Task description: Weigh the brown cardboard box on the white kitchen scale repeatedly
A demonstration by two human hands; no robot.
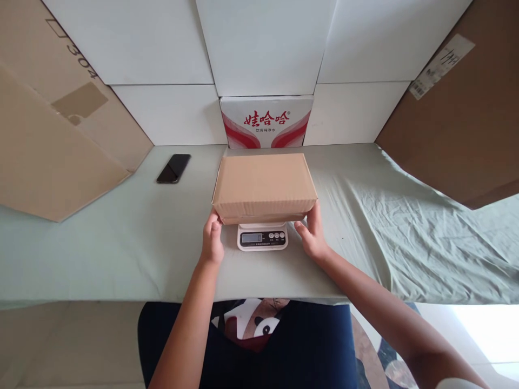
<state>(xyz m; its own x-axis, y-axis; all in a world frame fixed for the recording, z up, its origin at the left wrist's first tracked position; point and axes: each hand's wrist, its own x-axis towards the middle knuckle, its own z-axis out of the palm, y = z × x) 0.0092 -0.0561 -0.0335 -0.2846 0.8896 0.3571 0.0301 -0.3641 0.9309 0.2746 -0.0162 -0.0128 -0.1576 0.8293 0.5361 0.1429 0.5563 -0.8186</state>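
Cardboard box (264, 186) sat squarely on the small white kitchen scale (262, 236), right in the middle of the surface (121, 243), and you had both hands on it. Your left hand (212, 237) was pressed against the box's near left corner, fingers curled at the lower edge, holding the box rather than gripping anything else. Your right hand (312, 232) mirrored it on the near right corner, fingers up along the side wall, likewise closed on the box. The box overhung the scale on every side, so only the display strip and buttons poked out toward you.

To do this step well, I judged you needed the box centred on the platform and level, with no edge dragging on the cloth. Any weight from your palms would have spoiled a reading, so a clean, even touch on both corners mattered. The display was too small for me to read.

Around you: a black phone (173, 168) lay well apart, off to the far left. A white carton with red lettering (266, 121) stood upright just behind the box, close enough that the box's far edge could have caught it. Large brown cardboard sheets (52, 124) leaned at both sides, and the green cloth (405, 216) bunched into wrinkles on the right. Nothing lay between your hands and the box.
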